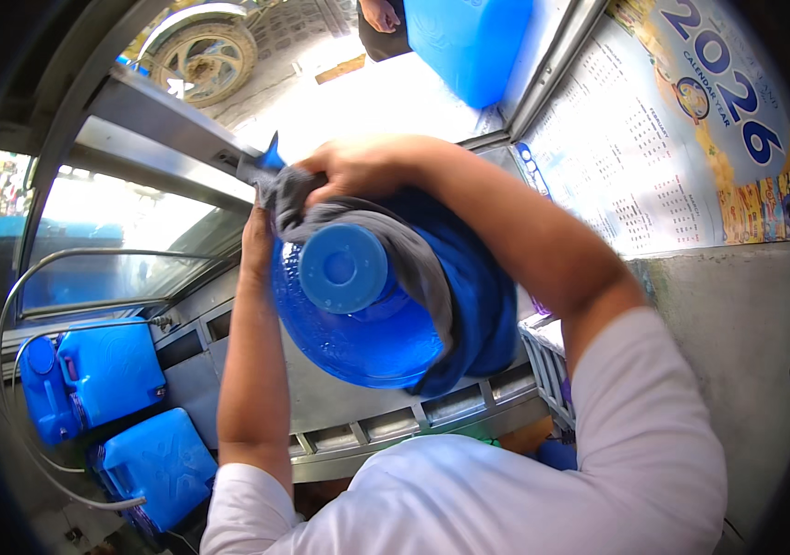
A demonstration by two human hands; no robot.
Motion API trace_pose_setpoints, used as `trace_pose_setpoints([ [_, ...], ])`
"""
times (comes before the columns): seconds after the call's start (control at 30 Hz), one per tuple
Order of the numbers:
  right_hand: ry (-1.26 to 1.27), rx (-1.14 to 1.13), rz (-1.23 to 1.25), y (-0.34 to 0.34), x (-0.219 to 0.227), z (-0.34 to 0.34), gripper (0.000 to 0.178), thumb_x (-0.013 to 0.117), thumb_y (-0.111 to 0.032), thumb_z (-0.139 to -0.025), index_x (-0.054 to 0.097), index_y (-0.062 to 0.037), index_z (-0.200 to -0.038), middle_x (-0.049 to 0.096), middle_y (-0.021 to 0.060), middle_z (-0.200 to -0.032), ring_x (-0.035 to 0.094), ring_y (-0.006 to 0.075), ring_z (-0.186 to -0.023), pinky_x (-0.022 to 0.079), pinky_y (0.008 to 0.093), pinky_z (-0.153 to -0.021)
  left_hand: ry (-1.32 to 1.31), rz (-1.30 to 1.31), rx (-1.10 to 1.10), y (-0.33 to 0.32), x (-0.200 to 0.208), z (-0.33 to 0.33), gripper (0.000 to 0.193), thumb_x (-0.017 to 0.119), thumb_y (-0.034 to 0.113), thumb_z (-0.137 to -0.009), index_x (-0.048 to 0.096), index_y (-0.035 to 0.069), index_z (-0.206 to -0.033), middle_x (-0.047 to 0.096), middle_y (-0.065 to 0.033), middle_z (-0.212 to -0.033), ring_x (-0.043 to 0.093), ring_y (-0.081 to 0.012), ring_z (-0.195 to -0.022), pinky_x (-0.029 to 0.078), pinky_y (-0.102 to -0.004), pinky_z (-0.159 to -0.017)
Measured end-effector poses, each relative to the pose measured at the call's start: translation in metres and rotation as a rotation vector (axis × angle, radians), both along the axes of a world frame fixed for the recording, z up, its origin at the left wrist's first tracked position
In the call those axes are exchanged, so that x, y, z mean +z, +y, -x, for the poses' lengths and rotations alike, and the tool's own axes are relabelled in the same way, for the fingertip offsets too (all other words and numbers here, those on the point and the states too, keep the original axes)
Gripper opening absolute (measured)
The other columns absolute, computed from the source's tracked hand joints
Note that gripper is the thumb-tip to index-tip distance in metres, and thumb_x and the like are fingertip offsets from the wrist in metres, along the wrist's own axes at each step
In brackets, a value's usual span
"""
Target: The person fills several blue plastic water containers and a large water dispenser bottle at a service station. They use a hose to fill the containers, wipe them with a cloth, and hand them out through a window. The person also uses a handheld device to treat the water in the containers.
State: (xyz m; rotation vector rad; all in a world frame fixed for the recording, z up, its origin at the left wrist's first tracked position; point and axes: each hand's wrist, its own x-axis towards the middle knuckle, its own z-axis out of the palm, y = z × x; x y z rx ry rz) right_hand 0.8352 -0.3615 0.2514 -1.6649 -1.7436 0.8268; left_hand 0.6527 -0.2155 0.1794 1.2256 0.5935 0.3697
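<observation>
A round, translucent blue water jug (358, 342) stands below my chest, its light-blue cap (341, 268) facing up toward me. A grey and navy cloth (413, 245) drapes around the jug's far and right sides and bunches up at its far left. My right hand (353, 171) is closed on the bunched grey part, with the arm reaching over the cloth. My left hand (259, 217) is at the jug's left side, against the bunched end of the cloth; the cloth hides its fingers.
Blue rectangular water containers (113, 370) sit at the lower left beside a bent grey hose (6, 319). A metal-framed opening shows a motorcycle wheel (201, 63), another blue container (473, 46) and another person's hand (380, 15). A printed calendar (640, 139) hangs at the right.
</observation>
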Motion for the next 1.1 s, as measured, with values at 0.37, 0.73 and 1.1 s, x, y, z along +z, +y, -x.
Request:
trace_pose_setpoints([
  [0.37,0.672,-0.644,-0.289,-0.135,-0.075,0.017,0.050,0.059,-0.030,-0.089,0.049,-0.0012,-0.129,0.058,0.0106,-0.120,0.055,0.0187,-0.110,0.041,0.0307,-0.097,-0.317,0.059,0.121,-0.105,-0.016,0.090,0.092,0.044,0.065,-0.089,0.018,-0.002,-0.146,0.035,-0.0160,-0.146,0.036,-0.0264,-0.133,0.029,-0.0411,-0.112],
  [0.73,0.560,-1.385,-0.121,-0.126,-0.288,0.079,0.042,0.059,-0.023,-0.089,0.053,0.0015,-0.123,0.061,0.0134,-0.115,0.057,0.0236,-0.107,0.041,0.0348,-0.097,0.026,0.119,0.232,-0.059,-0.004,0.030,0.082,0.047,0.069,-0.085,0.048,-0.001,-0.128,0.060,-0.0193,-0.117,0.063,-0.0255,-0.105,0.057,-0.0401,-0.086],
  [1.1,0.747,-1.363,-0.133,-0.148,-0.287,0.111,0.043,0.058,-0.029,-0.089,0.055,0.0007,-0.121,0.062,0.0146,-0.113,0.057,0.0249,-0.107,0.042,0.0358,-0.096,-0.079,0.242,0.197,-0.128,-0.048,0.071,0.081,0.045,0.068,-0.086,0.047,0.000,-0.129,0.061,-0.0202,-0.115,0.063,-0.0264,-0.104,0.057,-0.0412,-0.085],
])
